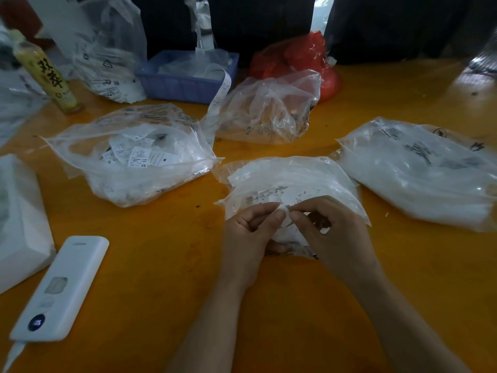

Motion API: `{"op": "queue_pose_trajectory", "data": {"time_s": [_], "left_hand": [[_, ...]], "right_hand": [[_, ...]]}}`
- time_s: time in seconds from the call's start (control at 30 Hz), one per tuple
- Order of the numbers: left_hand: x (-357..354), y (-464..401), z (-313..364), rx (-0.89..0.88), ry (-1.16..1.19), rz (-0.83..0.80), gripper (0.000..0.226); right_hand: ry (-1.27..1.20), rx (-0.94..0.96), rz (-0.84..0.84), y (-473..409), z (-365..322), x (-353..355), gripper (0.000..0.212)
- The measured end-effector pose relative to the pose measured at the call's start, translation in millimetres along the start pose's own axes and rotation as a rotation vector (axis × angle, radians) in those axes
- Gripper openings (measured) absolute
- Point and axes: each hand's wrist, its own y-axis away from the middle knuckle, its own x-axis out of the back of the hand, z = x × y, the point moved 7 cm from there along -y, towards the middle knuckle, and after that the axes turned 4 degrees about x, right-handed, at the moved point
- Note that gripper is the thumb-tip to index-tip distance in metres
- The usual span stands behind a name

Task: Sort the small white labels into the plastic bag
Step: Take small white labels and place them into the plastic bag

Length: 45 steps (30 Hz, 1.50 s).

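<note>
Label bag (293,179) under hands; bags left (129,157), right (419,170), behind (269,109); basket (185,84) farther back; remote (61,289) near-left on table (161,265).

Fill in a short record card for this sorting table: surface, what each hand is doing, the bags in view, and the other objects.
surface: orange table
left hand: pinches a small white label
right hand: pinches the same label
nearest bag: clear, under the hands, holds labels
left bag: clear, open, labels marked XS and M
right bag: full, whitish
far bag: clear, crumpled
other objects: blue tray, red bag, bottle, white device
</note>
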Motion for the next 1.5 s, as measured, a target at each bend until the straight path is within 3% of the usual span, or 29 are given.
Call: {"op": "queue_pose_trajectory", "data": {"time_s": [0.1,0.2,0.3,0.37,0.43,0.5,0.6,0.67,0.8,0.9,1.07,1.2,1.27,1.4,1.5], "left_hand": [[-1,1,3,0.000,-0.005,0.031,0.014],[-3,11,20,-0.056,-0.169,0.096,0.009],[3,26,70,-0.358,-0.418,0.135,0.010],[23,27,113,-0.601,-0.663,0.336,0.013],[52,11,149,-0.694,-0.941,0.636,0.020],[89,-21,165,-0.535,-1.114,0.789,0.021],[146,-72,163,-0.214,-1.198,0.795,0.021],[171,-91,161,-0.097,-1.285,0.810,0.020],[190,-102,163,0.008,-1.462,0.889,0.034],[192,-99,168,-0.063,-1.548,0.939,0.040],[183,-87,172,-0.205,-1.502,0.914,0.056],[142,-54,168,-0.407,-1.308,0.870,0.043],[113,-41,154,-0.478,-1.123,0.744,0.040],[48,-10,119,-0.485,-0.779,0.458,0.027],[9,6,97,-0.516,-0.722,0.253,0.027]], "right_hand": [[0.014,0.051,-0.024,-1,0,2,0.012],[-0.005,0.065,-0.019,-1,1,9,0.018],[-0.065,0.003,0.094,2,8,25,0.026],[-0.057,-0.048,0.130,2,15,32,0.020],[0.002,-0.079,0.112,0,22,34,0.017],[0.072,-0.098,0.046,-3,27,31,0.017],[0.157,-0.081,-0.031,-5,29,24,0.017],[0.201,-0.068,-0.052,-5,30,21,0.014],[0.241,-0.050,0.029,-4,30,28,0.008],[0.304,-0.061,0.194,-12,36,57,0.011],[0.734,-0.170,0.339,-47,70,133,0.021],[0.823,-0.414,0.063,-68,112,147,0.037],[0.829,-0.404,-0.045,-73,119,139,0.035],[0.773,-0.337,0.048,-71,119,134,0.024],[0.715,-0.395,0.091,-67,124,139,0.037]]}}
